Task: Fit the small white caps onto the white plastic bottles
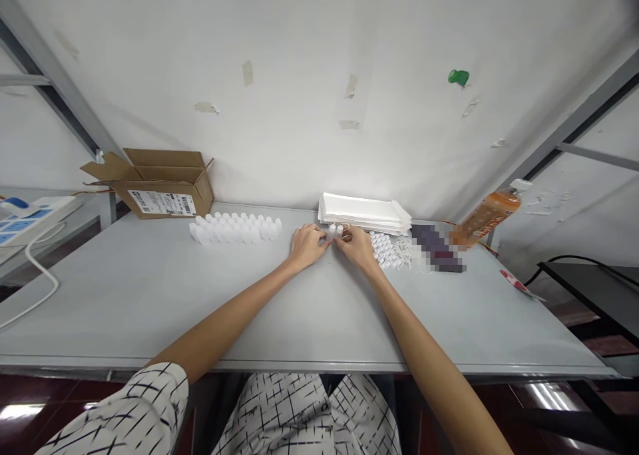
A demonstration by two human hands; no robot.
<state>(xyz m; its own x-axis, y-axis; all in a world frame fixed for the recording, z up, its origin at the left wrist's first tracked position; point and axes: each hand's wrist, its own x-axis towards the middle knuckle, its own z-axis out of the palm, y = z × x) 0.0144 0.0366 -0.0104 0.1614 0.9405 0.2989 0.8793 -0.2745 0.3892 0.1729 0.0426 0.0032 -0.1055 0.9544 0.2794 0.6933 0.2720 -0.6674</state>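
Two small white bottles (332,229) stand side by side near the back of the table, between my hands. My left hand (307,245) has its thumb and fingers closed at the left bottle. From the other side, my right hand (358,245) is closed in a pinch at the right bottle, and its fingertips partly hide it. To the left stand several rows of similar small white bottles (235,229). Small white caps (385,250) lie in rows just right of my right hand, beside a heap of white strings or thin parts (405,250).
A stack of white trays (364,210) lies against the wall. On the grey table (319,315) are an open cardboard box (164,185) at back left, a blurred dark object (436,247), and an orange drink bottle (492,214). A power strip (37,215) is far left.
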